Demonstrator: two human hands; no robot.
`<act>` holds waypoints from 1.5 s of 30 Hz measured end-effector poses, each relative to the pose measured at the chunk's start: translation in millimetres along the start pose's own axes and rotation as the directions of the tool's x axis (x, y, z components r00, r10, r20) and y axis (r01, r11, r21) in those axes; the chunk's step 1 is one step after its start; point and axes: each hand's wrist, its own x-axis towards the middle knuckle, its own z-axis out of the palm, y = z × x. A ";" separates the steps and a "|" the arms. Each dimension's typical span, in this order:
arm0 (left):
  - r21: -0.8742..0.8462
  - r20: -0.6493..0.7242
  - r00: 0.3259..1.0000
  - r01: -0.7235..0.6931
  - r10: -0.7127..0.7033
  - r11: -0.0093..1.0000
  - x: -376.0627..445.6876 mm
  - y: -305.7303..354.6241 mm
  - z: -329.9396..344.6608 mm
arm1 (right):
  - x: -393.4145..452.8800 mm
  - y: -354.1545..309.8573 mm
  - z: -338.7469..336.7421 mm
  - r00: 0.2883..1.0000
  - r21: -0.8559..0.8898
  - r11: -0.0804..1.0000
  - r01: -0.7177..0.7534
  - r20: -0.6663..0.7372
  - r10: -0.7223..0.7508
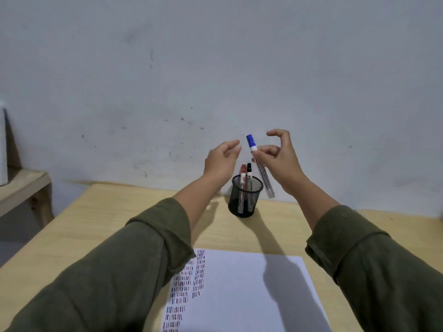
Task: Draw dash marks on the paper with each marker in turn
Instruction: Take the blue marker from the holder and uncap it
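My right hand pinches a blue-capped marker near its cap, holding it tilted in the air above the black mesh pen cup. The blue cap is on and points up. Just left of it my left hand hovers with fingers loosely apart and nothing in it. Inside the cup stand a red-capped marker and a black-capped marker. A white sheet of paper lies near me on the table, with columns of red, blue and black dashes on its left part, partly hidden by my left sleeve.
The light wooden table ends at a grey wall just behind the cup. A wooden shelf with a white object on it stands lower at the far left. My green sleeves cover the near corners.
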 end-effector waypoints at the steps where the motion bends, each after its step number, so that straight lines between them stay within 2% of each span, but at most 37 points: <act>1: -0.041 0.027 1.000 0.011 -0.010 0.999 -6.7 6.0 -1.7 | -9.9 -4.4 2.3 0.999 0.009 1.000 -0.015 0.041 0.015; 4: -0.145 0.099 0.994 0.061 -0.047 0.988 -31.7 17.4 -8.3 | -40.1 -15.9 8.2 0.990 0.037 0.998 -0.051 0.132 0.045; 6: -0.194 0.092 0.992 0.104 -0.087 0.976 -49.0 20.0 -14.1 | -60.2 -24.4 10.6 0.985 0.040 0.997 -0.068 0.163 0.061; 9: -0.300 -0.017 0.983 0.169 -0.183 0.939 -72.3 19.3 -24.0 | -84.7 -33.8 7.8 0.969 0.023 0.991 -0.129 0.218 0.121; 11: -0.366 -0.115 0.953 0.221 -0.280 0.904 -85.5 17.8 -30.0 | -98.4 -37.9 3.0 0.947 -0.014 0.984 -0.175 0.272 0.172; 15: -0.443 -0.198 0.894 0.285 -0.403 0.850 -111.4 13.9 -37.0 | -123.4 -41.4 -1.4 0.943 0.151 0.960 -0.235 0.274 0.188; 19: -0.470 -0.182 0.902 0.271 -0.392 0.840 -128.4 13.4 -36.2 | -143.6 -43.8 7.9 0.961 0.269 0.938 -0.219 0.227 0.159; 25: -0.467 -0.153 0.925 0.242 -0.347 0.850 -140.5 20.8 -43.0 | -155.4 -49.2 21.0 0.958 0.423 0.873 -0.243 0.243 0.149; 32: -0.565 -0.018 0.947 0.254 -0.319 0.785 -155.7 23.0 -60.7 | -157.1 -50.7 34.9 0.971 0.457 0.862 -0.218 0.189 0.146; 40: -0.543 0.066 0.952 0.285 -0.297 0.790 -156.9 15.5 -55.9 | -157.8 -48.8 49.9 0.966 0.515 0.823 -0.241 0.207 0.154; 45: -0.622 0.101 0.963 0.256 -0.248 0.740 -151.0 6.9 -52.0 | -154.2 -46.4 53.9 0.966 0.543 0.802 -0.248 0.203 0.161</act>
